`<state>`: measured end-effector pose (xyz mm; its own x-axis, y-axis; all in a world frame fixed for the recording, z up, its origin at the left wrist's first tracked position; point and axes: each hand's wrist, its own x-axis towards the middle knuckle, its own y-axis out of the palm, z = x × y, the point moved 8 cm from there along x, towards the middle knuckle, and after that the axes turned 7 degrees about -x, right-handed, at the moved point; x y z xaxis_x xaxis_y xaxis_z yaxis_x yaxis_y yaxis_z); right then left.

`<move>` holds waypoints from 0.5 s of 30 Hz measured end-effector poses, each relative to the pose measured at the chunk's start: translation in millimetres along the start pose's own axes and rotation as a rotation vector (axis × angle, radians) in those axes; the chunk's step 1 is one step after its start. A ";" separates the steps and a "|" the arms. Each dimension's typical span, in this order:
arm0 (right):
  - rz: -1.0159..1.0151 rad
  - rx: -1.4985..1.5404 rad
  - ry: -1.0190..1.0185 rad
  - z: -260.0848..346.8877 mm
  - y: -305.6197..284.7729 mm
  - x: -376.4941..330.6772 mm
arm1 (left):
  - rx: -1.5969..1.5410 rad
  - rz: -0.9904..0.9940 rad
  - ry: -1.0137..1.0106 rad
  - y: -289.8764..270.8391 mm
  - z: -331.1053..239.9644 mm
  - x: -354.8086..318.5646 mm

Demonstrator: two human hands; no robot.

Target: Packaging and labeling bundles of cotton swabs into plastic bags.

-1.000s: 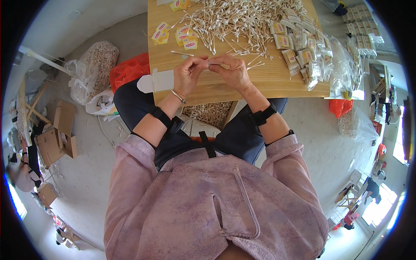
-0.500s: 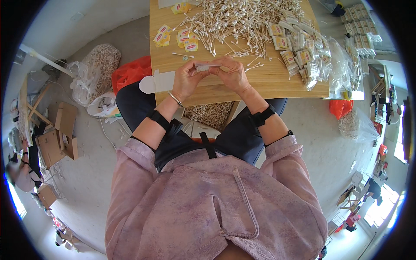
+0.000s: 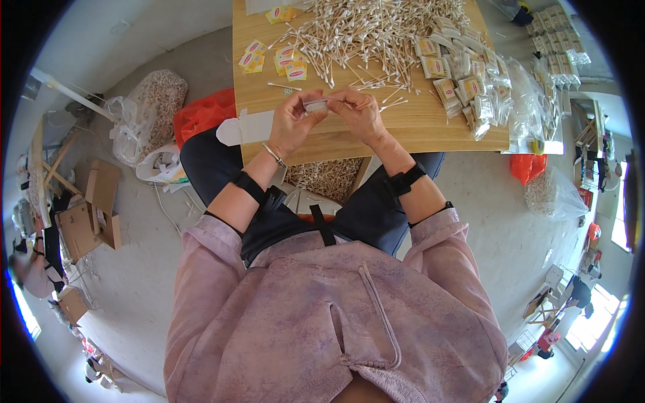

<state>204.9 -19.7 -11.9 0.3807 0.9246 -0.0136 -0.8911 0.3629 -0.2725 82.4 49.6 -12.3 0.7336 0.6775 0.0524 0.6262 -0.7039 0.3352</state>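
Observation:
Just above the table's near edge, my left hand [image 3: 290, 125] is closed around a small pack of cotton swabs [image 3: 315, 106], its white tips toward me. From the other side, the bent fingers of my right hand [image 3: 361, 118] pinch the pack's right end and upper edge. Part of the pack is hidden behind my fingers. A large heap of loose cotton swabs [image 3: 376, 33] spreads over the table beyond my hands. Small yellow-and-white printed cards [image 3: 290, 62] lie to the left of the heap. Several filled packs of swabs [image 3: 470, 87] are piled on the right.
The wooden table [image 3: 410, 131] ends close in front of my lap. White card strips [image 3: 255, 127] are at its left edge, clear plastic bags [image 3: 527, 101] at its right. Below the edge is a box of swabs [image 3: 322, 178]. A red bag [image 3: 205, 114] and cardboard boxes [image 3: 91, 215] stand left.
My right fingers have shifted slightly along the pack, and its white tips show a little farther left. My left hand keeps its grip; the things on the table look the same.

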 end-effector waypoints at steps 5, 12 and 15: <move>0.021 0.231 0.007 -1.8 7.0 -0.6 | -0.054 -0.010 -0.046 -3.5 2.9 2.6; 0.077 0.262 0.070 -17.1 8.8 6.7 | 0.049 -0.006 -0.073 -3.2 9.5 1.9; 0.086 0.291 0.083 -12.6 10.0 4.8 | -0.067 -0.055 -0.102 -3.7 16.4 0.8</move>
<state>200.9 -13.0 -26.8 0.3088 0.9452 -0.1060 -0.9497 0.3125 0.0200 85.0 49.2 -28.9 0.7242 0.6867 -0.0628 0.6493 -0.6485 0.3972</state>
